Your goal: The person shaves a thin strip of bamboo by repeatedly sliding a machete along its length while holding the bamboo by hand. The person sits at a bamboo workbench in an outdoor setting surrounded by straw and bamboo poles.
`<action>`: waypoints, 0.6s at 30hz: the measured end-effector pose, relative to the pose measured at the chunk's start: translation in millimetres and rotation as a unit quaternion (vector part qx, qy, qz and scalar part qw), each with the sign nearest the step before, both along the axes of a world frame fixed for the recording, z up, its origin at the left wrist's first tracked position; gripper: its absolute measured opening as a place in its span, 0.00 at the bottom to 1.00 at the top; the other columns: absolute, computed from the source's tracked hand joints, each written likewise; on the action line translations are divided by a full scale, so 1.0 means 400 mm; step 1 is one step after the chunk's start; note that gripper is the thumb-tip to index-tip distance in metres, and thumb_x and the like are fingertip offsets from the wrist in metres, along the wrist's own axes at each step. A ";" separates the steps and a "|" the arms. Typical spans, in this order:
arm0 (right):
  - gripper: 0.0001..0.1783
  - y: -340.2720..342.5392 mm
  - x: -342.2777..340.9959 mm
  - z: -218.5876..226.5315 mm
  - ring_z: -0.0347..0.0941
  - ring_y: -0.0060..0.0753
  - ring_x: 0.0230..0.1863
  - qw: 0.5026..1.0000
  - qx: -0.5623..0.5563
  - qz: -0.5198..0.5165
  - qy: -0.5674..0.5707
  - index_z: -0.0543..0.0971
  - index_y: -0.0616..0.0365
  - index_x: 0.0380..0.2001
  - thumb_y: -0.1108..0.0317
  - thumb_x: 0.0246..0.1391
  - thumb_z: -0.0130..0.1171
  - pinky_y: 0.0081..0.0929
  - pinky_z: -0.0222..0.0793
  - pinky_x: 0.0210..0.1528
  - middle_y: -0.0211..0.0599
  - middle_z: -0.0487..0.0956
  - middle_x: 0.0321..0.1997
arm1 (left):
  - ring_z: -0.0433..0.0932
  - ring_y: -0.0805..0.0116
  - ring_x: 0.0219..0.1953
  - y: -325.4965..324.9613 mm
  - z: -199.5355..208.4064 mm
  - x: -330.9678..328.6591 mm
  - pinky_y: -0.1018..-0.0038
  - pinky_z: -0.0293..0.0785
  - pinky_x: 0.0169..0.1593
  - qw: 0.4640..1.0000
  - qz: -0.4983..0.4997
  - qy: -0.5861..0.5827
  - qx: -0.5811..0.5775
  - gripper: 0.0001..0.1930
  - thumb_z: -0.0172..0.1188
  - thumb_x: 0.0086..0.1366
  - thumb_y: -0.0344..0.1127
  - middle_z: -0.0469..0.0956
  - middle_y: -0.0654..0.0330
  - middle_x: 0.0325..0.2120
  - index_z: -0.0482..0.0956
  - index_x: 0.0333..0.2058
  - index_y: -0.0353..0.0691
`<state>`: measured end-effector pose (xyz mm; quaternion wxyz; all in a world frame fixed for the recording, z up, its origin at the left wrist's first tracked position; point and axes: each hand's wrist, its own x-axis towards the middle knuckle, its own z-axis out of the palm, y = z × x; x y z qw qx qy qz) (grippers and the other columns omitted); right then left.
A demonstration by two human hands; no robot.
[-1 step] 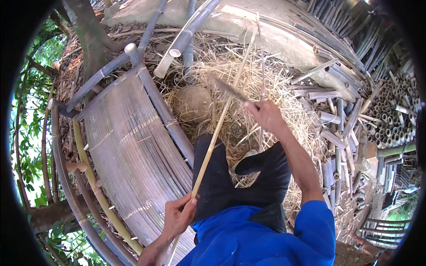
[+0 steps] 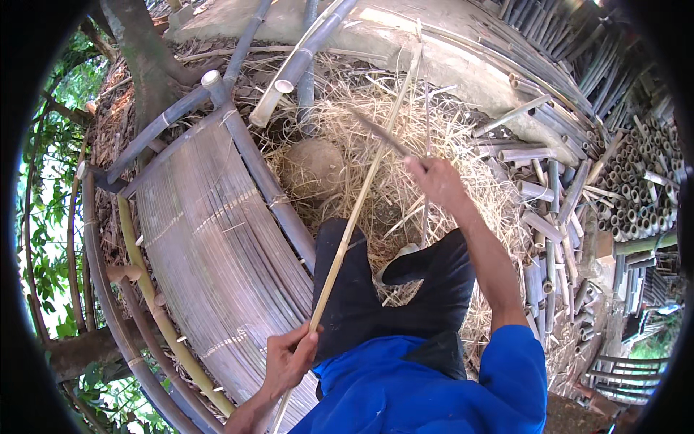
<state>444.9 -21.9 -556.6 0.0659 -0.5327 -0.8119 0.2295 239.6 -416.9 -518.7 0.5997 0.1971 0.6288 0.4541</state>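
Observation:
A long, pale bamboo strip (image 2: 352, 224) runs aslant from beside my lap, over my left thigh, to the far side of the straw heap. My left hand (image 2: 290, 356) pinches it low down between thumb and fingers. My right hand (image 2: 438, 182) is closed round the handle of a knife (image 2: 382, 134). Its dark blade points up and to the left and crosses the strip's upper part; whether the edge touches the strip I cannot tell. The knife's handle is mostly hidden in my fist.
On my left stands a bamboo slatted bench (image 2: 210, 231) with thick pole rails. Straw-like shavings (image 2: 463, 195) cover the ground round a rounded stone (image 2: 313, 169). Cut bamboo tubes (image 2: 640, 195) are stacked at right. A bamboo pole (image 2: 300, 65) juts in from the top.
The knife and my right hand have shifted slightly away from me along the strip. My left hand keeps its hold in nearly the same place.

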 end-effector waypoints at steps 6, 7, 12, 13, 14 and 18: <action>0.52 0.253 0.115 -0.035 0.82 0.55 0.45 0.990 0.077 -0.095 -0.075 0.86 0.65 0.34 0.21 0.59 0.37 0.49 0.75 0.50 0.62 0.83 0.36 | 0.65 0.86 0.19 -0.163 0.009 -0.015 0.83 0.56 0.21 1.000 -0.007 -0.005 -0.017 0.14 0.64 0.68 0.31 0.73 0.71 0.18 0.83 0.48 0.29; 0.52 0.301 0.181 -0.041 0.82 0.55 0.47 0.987 0.080 -0.125 -0.060 0.86 0.66 0.34 0.21 0.58 0.38 0.48 0.74 0.52 0.63 0.83 0.37 | 0.64 0.87 0.20 -0.173 0.006 -0.032 0.83 0.56 0.22 1.000 -0.016 0.002 -0.012 0.15 0.68 0.65 0.30 0.74 0.72 0.19 0.84 0.48 0.30; 0.50 0.270 0.146 -0.068 0.77 0.43 0.23 0.977 -0.043 -0.191 0.082 0.84 0.66 0.28 0.21 0.56 0.44 0.41 0.75 0.33 0.50 0.79 0.23 | 0.64 0.87 0.21 -0.225 0.009 -0.135 0.81 0.58 0.23 0.984 -0.104 0.111 -0.092 0.17 0.70 0.64 0.37 0.76 0.73 0.18 0.85 0.49 0.37; 0.48 0.242 0.124 -0.085 0.71 0.36 0.18 0.939 -0.143 -0.216 0.226 0.83 0.64 0.31 0.21 0.56 0.45 0.35 0.70 0.26 0.43 0.75 0.19 | 0.64 0.86 0.21 -0.221 0.003 -0.173 0.80 0.59 0.22 0.975 -0.135 0.105 -0.141 0.17 0.68 0.66 0.41 0.77 0.73 0.18 0.85 0.49 0.40; 0.46 0.206 0.101 -0.094 0.65 0.29 0.12 0.868 -0.245 -0.235 0.361 0.82 0.62 0.33 0.21 0.56 0.47 0.29 0.65 0.19 0.35 0.71 0.16 | 0.63 0.85 0.20 -0.224 -0.020 -0.203 0.78 0.58 0.21 0.962 -0.166 0.154 -0.152 0.17 0.67 0.67 0.44 0.76 0.74 0.17 0.85 0.49 0.41; 0.27 0.098 -0.019 -0.065 0.59 0.19 0.12 0.803 -0.264 -0.182 0.502 0.79 0.58 0.41 0.41 0.63 0.58 0.20 0.58 0.16 0.26 0.65 0.17 | 0.71 0.77 0.17 -0.223 -0.032 -0.306 0.74 0.67 0.22 0.955 -0.147 0.211 -0.146 0.16 0.69 0.64 0.44 0.77 0.66 0.15 0.88 0.44 0.40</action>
